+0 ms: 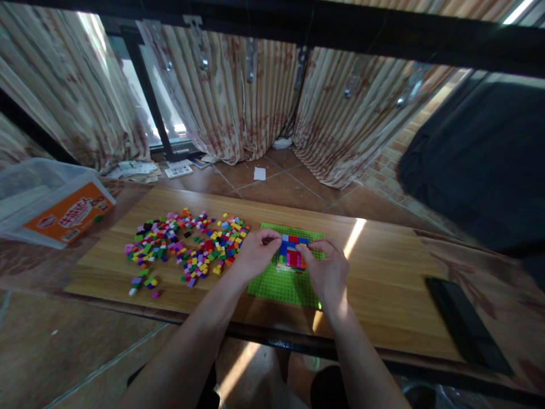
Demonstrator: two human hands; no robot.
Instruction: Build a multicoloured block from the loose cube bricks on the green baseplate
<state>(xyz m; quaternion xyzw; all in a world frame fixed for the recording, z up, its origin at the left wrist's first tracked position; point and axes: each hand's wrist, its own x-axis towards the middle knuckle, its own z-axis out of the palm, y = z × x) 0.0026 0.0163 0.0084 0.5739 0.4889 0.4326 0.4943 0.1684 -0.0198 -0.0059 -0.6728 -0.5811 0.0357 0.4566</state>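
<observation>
A green studded baseplate (281, 284) lies on the wooden board (383, 272). On it stands a small block of red, blue, pink and white bricks (291, 252). My left hand (254, 253) rests at the block's left side, fingers curled and pinching at its top edge. My right hand (326, 270) is at the block's right side, fingers bent and pressing on the bricks. Whether either hand holds a loose brick is hidden.
A heap of several small coloured bricks (187, 247) spreads over the board's left half. A clear plastic box with an orange label (51, 204) sits at the far left. A dark flat phone (466, 324) lies at the right edge. Curtains (238, 96) hang behind.
</observation>
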